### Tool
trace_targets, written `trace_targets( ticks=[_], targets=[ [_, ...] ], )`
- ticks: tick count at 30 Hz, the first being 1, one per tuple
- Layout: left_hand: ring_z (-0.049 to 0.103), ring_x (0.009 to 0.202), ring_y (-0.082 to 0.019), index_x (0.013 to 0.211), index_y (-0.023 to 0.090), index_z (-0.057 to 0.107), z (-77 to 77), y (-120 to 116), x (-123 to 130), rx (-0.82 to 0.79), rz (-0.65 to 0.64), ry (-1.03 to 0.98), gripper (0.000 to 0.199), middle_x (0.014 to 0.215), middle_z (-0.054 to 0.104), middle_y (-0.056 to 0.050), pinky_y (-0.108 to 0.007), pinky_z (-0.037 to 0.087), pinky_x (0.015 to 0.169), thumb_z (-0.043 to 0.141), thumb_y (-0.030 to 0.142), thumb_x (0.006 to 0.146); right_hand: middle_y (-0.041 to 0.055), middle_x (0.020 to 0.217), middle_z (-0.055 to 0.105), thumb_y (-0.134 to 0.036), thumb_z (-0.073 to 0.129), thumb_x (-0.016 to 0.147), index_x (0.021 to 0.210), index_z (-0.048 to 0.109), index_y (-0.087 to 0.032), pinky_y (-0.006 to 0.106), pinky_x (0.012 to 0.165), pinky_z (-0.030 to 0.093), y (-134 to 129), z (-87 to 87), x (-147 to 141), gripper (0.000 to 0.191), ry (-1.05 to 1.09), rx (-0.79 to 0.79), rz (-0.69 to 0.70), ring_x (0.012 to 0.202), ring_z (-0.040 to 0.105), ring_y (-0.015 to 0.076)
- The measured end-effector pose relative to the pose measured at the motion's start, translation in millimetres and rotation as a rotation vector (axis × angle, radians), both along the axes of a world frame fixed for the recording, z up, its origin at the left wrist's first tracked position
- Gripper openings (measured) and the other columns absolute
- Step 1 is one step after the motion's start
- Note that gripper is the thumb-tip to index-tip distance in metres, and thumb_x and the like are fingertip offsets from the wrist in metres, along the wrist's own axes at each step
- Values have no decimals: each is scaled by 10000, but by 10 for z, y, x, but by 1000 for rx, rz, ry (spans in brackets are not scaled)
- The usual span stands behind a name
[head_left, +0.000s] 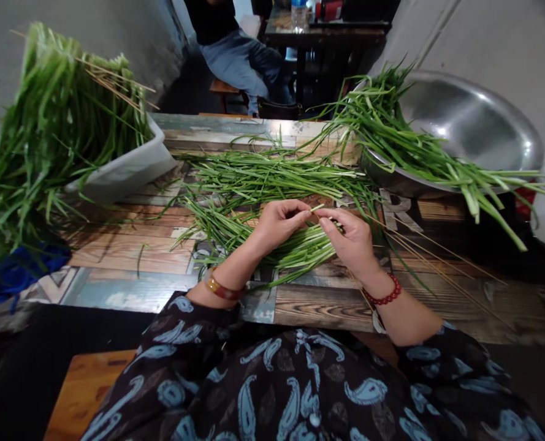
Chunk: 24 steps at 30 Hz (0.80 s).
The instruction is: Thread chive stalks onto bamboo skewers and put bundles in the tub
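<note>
Down at the bottom of the frame it's my dark, blue-patterned top [295, 392], with a wooden stool [88, 392] at lower left. Here in the middle, my left hand [281, 225] is pinching at the pale end of a green stalk [317, 209] between thumb and fingers. My right hand [349, 236] meets it there, thumb and forefinger closed around stalk ends. The front bunch [304, 250] lies under and between my hands on the wood-patterned table [327, 306], pale ends to the right. Thin sticks [442, 269] fan out at right, and a blue cloth [19, 269] sits at far left. Just beyond my hands, a second pile [263, 174] stretches across the centre. Upper left, long greens [56, 128] droop over a white tub [134, 168], sticks among them; upper right, more stalks [392, 131] hang over the rim of a metal bowl [479, 122]. At the top, a seated person [235, 55] in jeans is beside a dark table [327, 38] with a bottle [298, 17] on it.
</note>
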<state>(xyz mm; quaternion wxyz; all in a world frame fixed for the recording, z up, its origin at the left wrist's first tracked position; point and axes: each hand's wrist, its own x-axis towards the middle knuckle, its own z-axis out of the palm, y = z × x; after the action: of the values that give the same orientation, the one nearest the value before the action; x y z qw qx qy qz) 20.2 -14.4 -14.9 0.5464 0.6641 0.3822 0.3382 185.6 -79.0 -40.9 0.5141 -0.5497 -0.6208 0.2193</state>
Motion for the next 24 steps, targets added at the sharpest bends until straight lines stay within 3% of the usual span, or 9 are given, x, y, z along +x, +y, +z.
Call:
trace_targets(
  ticks=[13, 18, 24],
  targets=[
    [545, 588, -97, 765, 109, 732, 10, 0, 1, 40, 19, 68, 206, 653, 677, -12, -205, 401, 581, 638, 289, 798, 46, 961, 779, -269, 594, 908, 956, 757, -233, 350, 858, 546, 20, -25, 2, 174, 3, 16, 18, 906, 716, 197],
    [575, 613, -106, 773, 107, 736, -34, 6, -4, 149, 25, 108, 197, 683, 700, -21, -207, 412, 598, 615, 255, 820, 48, 957, 778, -275, 592, 908, 952, 757, -231, 353, 852, 544, 21, -44, 6, 177, -5, 2, 15, 898, 713, 198],
    [609, 653, -113, 775, 134, 735, -87, 19, -4, 396, 30, 193, 173, 715, 722, -15, -215, 427, 637, 599, 203, 857, 48, 942, 773, -276, 598, 904, 936, 749, -222, 350, 845, 532, 21, -52, 10, 164, 1, -9, 16, 899, 710, 202]
  ],
)
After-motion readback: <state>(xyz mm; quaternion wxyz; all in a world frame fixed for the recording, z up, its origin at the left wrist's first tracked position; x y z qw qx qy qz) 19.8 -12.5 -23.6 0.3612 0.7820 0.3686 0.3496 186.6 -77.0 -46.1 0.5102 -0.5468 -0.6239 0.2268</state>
